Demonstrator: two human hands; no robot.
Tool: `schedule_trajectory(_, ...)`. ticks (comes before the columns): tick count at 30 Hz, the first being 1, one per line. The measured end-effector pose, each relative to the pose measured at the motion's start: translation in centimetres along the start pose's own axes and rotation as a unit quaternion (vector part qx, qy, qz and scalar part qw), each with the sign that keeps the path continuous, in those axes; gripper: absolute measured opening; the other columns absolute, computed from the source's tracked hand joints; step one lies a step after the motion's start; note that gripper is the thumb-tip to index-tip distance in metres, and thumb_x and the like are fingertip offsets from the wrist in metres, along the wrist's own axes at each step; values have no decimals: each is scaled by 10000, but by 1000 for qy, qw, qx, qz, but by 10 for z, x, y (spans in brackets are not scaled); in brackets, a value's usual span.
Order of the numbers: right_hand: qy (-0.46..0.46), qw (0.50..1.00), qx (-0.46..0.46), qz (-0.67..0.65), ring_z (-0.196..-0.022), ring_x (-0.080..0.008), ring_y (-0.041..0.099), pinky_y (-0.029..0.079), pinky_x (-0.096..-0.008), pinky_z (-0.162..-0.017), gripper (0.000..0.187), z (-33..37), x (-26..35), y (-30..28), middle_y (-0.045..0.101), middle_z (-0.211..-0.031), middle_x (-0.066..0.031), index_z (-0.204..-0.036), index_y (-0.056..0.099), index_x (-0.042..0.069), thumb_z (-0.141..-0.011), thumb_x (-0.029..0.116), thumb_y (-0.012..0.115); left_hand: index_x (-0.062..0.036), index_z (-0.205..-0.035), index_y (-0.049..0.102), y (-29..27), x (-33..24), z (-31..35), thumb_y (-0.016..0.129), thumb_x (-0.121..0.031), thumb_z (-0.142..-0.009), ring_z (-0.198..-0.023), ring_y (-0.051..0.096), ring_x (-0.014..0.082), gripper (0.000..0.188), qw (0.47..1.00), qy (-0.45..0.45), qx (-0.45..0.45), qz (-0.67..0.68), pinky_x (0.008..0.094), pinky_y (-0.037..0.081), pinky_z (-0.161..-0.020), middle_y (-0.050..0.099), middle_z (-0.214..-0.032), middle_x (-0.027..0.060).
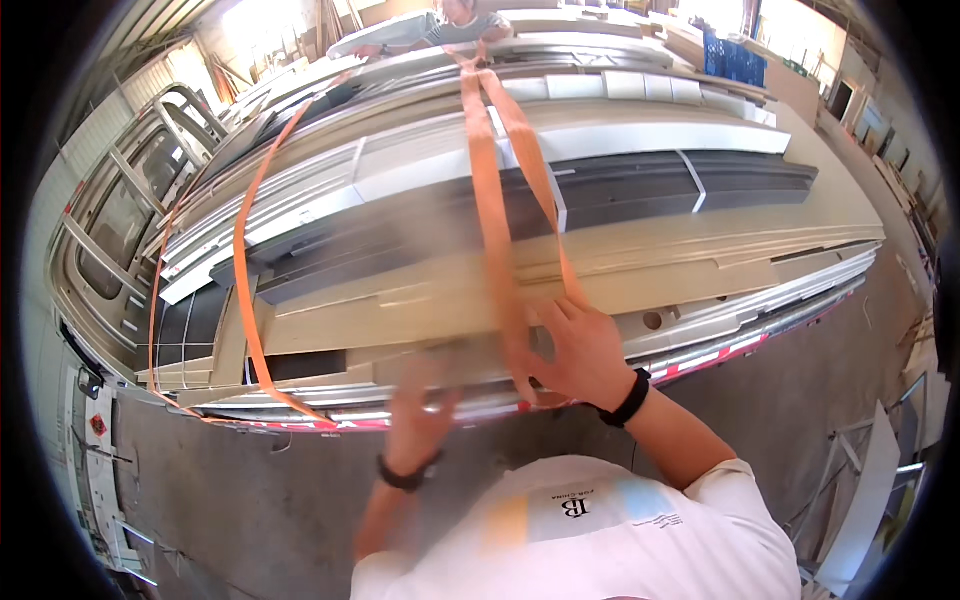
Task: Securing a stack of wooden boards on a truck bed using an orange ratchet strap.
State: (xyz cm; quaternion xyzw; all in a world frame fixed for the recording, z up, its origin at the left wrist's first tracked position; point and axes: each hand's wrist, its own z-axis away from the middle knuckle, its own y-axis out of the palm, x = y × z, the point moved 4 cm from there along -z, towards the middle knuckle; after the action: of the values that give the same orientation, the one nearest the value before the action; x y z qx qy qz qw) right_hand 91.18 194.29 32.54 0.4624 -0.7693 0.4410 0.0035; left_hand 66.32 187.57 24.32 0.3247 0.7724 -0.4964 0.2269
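Note:
A long stack of boards and wrapped panels lies before me, with orange webbing straps running across it. Near the front edge my right hand (582,348) is closed at the orange strap (490,200), its fingers bent around the webbing where the two strands come down. My left hand (418,420) is smeared by motion just off the front edge, left of that strap; its fingers are not clear. Beneath my hands lie thin tan boards (420,300) on top of white and silver lengths. A second orange strap (243,270) crosses the stack further left.
On the far side a person in grey (470,30) leans over the stack by the strap. A blue crate (735,62) stands at the far right. Vehicle cab (110,210) at left; leaning panels (860,500) at lower right. Red-white edging (710,358) lines the load's front.

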Motion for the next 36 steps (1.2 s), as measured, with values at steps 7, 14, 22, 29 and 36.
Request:
schedule_trajectory(7, 156, 972, 117, 129, -894, -299, 720, 574, -402, -749, 559, -44, -20, 33, 735, -997, -109, -1305, 628, 60, -862, 369, 770, -36, -1360, 612, 76, -8, 16, 783, -263, -913, -1197, 661, 370, 530, 979, 59, 143, 131, 464, 517, -1041, 679, -1293, 205)
schedule_trajectory(14, 214, 677, -26, -703, -629, -178, 621, 515, -321, -597, 325, -26, 12, -36, 625, -835, -38, -1233, 604, 12, -1031, 266, 580, -65, -1414, 583, 71, -36, 2, 794, -319, -903, -1291, 592, 386, 608, 978, 45, 101, 177, 481, 457, -1106, 615, -1384, 211)
schedule_trajectory(22, 34, 732, -40, -679, -461, -128, 489, 443, -294, -486, 334, 32, 50, -117, 538, -581, -27, -1210, 573, -32, -1071, 269, 531, -87, -1227, 675, 122, -144, -13, 840, -216, -817, -1228, 578, 321, 460, 873, 333, 236, 268, 468, 415, -1069, 650, -1256, 107)
schedule_trajectory(29, -61, 675, -77, -731, -711, -129, 612, 522, -357, -767, 258, 65, 10, -131, 593, -678, 12, -1155, 646, 69, -1080, 300, 560, -169, -968, 740, 90, -132, -59, 754, -196, -800, -912, 637, 256, 171, 890, 399, 183, -125, 456, 474, -942, 668, -878, 15)
schedule_trajectory(36, -115, 698, 30, -706, -949, -259, 661, 451, -505, -1100, 341, 55, 13, -117, 712, -950, -51, -1251, 657, 82, -1044, 351, 623, -157, -878, 666, -169, -166, -81, 760, -94, -758, -753, 675, 207, 165, 810, 380, -106, -434, 470, 447, -982, 644, -733, -2)
